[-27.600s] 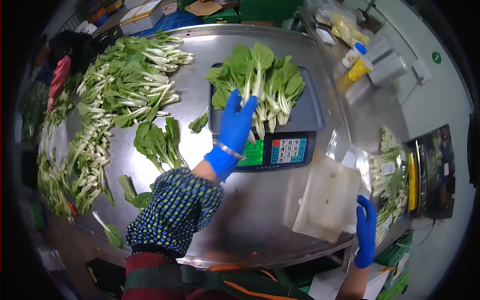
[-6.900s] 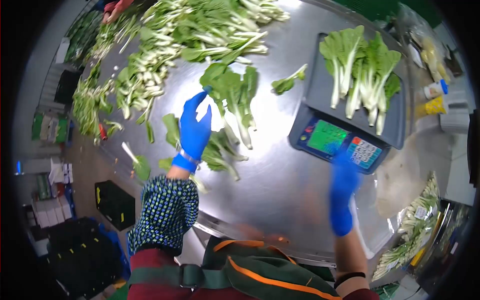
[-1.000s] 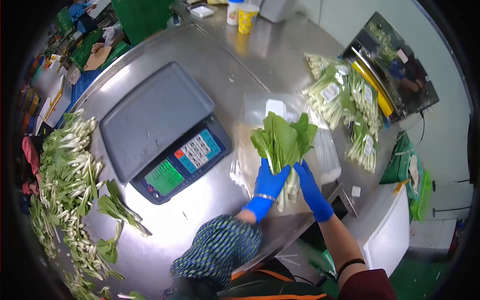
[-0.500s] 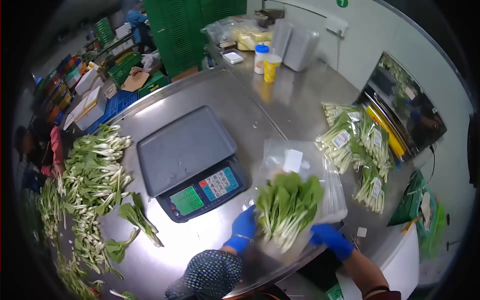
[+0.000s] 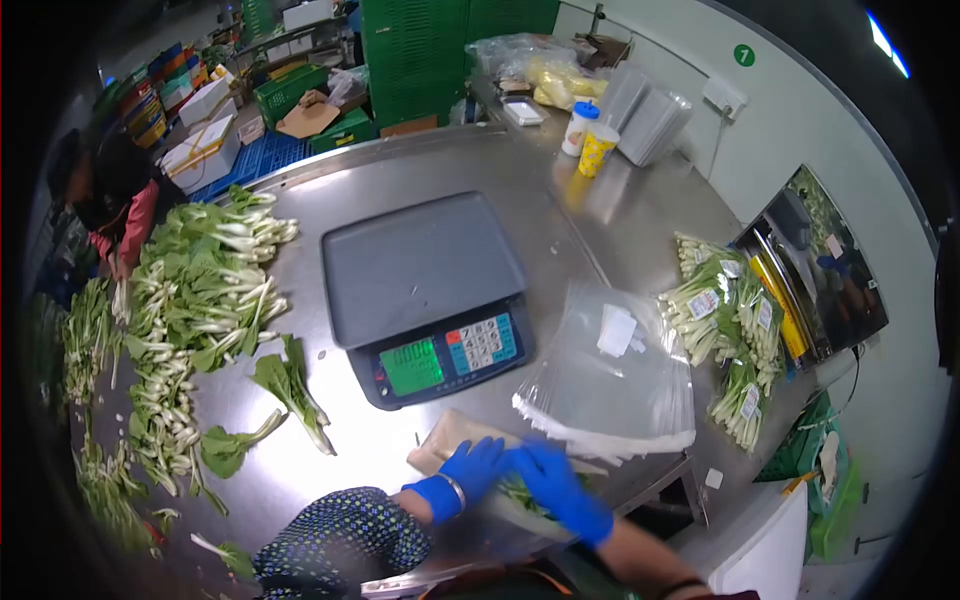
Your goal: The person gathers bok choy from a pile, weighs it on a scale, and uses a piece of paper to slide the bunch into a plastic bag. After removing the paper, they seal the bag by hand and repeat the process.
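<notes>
My left hand (image 5: 468,478), in a blue glove, lies over a beige sheet (image 5: 445,437) at the table's front edge, fingers stretched to the right. Beside it my right hand (image 5: 558,492), also gloved in blue, reaches in from the right, its fingers blurred. Green leaves of a bunch of bok choy (image 5: 518,492) show beneath the hands; most of the bunch is hidden. Just behind the hands lies a stack of clear plastic bags (image 5: 610,385) with white labels (image 5: 617,328) on top. The digital scale (image 5: 420,275) stands to the left of the bags, its pan bare.
Loose bok choy (image 5: 200,300) is heaped along the left side, and a person (image 5: 120,205) stands behind it. Packed bunches (image 5: 735,330) lie at right before a wrapping machine (image 5: 790,280). A yellow cup (image 5: 598,150) and clear trays (image 5: 650,115) stand at the back.
The bok choy, earlier upright and in full view between my hands, is now low and mostly covered. My right hand has moved left beside my left hand. The view has shifted.
</notes>
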The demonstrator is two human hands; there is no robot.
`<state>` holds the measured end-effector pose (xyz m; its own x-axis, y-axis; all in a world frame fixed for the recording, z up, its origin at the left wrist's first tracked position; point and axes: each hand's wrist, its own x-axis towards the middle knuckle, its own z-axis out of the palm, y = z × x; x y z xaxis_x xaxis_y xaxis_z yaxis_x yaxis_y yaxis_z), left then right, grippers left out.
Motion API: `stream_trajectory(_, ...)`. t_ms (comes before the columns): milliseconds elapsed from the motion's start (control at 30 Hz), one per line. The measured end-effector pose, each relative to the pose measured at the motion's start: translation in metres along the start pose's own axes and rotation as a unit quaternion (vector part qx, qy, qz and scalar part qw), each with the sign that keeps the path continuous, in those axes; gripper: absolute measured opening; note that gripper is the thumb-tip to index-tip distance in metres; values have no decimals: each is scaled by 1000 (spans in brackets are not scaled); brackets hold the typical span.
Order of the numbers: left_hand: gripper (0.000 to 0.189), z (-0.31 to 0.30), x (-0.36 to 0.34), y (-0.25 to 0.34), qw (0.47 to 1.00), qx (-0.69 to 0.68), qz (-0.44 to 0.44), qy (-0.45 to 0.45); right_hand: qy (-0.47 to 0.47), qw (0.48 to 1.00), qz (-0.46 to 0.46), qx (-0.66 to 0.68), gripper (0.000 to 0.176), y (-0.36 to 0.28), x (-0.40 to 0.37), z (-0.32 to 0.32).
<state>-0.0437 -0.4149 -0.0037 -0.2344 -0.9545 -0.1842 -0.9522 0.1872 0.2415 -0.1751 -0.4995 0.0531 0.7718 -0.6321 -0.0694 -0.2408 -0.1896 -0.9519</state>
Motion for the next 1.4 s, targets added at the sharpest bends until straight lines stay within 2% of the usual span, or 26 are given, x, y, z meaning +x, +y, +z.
stream_trajectory(33, 49, -4, -7, 4, 1000, 11, -3, -2, -4, 953, -169, -253, 30, -5, 29, -14)
stream_trajectory(67, 56, 6, -11, 2, 997, 34, -6, 69, -41, 930, -142, -336, 38, 37, 43, -11)
stream_trajectory(100, 56, 7, -21, 5, 997, 35, -10, 70, -43, 930, -146, -335, 38, 45, 42, -10)
stream_trajectory(167, 70, 5, -37, 16, 949, 51, -190, 245, -198, 938, 110, -262, 48, 57, 46, -13)
stream_trajectory(233, 87, 13, -61, 43, 855, -117, -402, 305, -188, 947, 121, -230, 64, 58, 41, -11)
stream_trajectory(267, 84, 40, -54, 47, 754, -281, -413, 426, -184, 946, 77, -257, 68, 74, 36, -9)
stream_trajectory(300, 80, 74, -46, 51, 607, -423, -418, 527, -159, 966, 56, -197, 65, 82, 31, -6)
stream_trajectory(367, 67, 88, -35, 46, 427, -694, -478, 326, -140, 956, 113, -233, 59, 42, 26, 1)
stream_trajectory(467, 57, 100, -13, 42, 404, -687, -470, 379, -153, 950, 133, -237, 65, 31, 12, 11)
stream_trajectory(533, 53, 104, -9, 37, 349, -733, -447, 376, -135, 914, -42, -381, 76, 26, -8, 25)
stream_trajectory(567, 53, 102, -11, 36, 355, -733, -443, 374, -127, 915, -40, -381, 76, 20, -16, 32)
stream_trajectory(633, 50, 81, -19, 31, 323, -787, -414, 324, -178, 808, -40, -561, 89, -1, -24, 47)
stream_trajectory(700, 50, 61, -24, 27, 362, -782, -406, 306, -148, 816, 2, -559, 90, 11, -18, 47)
stream_trajectory(767, 50, 42, -34, 13, 438, -800, -368, 181, -184, 885, 59, -424, 89, -3, -13, 27)
stream_trajectory(833, 30, 30, -34, -8, 621, -717, -299, 109, -107, 922, 18, -371, 85, -28, -38, -16)
stream_trajectory(867, 26, 18, -20, -10, 744, -577, -258, 217, -64, 930, -19, -362, 83, -37, -56, -36)
stream_trajectory(900, 24, 5, 0, -11, 827, -413, -203, 323, -29, 937, 21, -349, 84, -47, -75, -52)
stream_trajectory(933, 27, 0, 32, -18, 862, -346, -111, 354, 6, 940, 59, -335, 85, -50, -97, -65)
stream_trajectory(967, 30, -2, 68, -25, 883, -273, -16, 381, 44, 947, 81, -308, 88, -39, -123, -76)
stream_trajectory(1033, 29, -6, 136, -22, 927, -236, 116, 267, 115, 942, 134, -285, 90, -17, -181, -80)
stream_trajectory(1067, 29, -2, 162, -29, 924, -239, 126, 269, 146, 931, 166, -292, 91, -8, -206, -77)
stream_trajectory(1133, 19, 33, 198, -39, 964, -133, 200, 113, 180, 905, 227, -310, 91, -6, -250, -68)
stream_trajectory(1167, 11, 58, 207, -47, 930, -313, 146, 126, 176, 904, 244, -303, 91, -7, -271, -62)
stream_trajectory(1233, 12, 52, 207, -46, 900, -394, 96, 160, 224, 865, 370, -256, 93, -4, -297, -53)
stream_trajectory(1333, 12, 50, 223, -42, 924, -361, 37, 118, 256, 881, 354, -181, 90, 7, -308, -48)
stream_trajectory(1400, 15, 36, 213, -32, 920, -281, 125, 245, 237, 896, 323, -193, 86, 12, -298, -52)
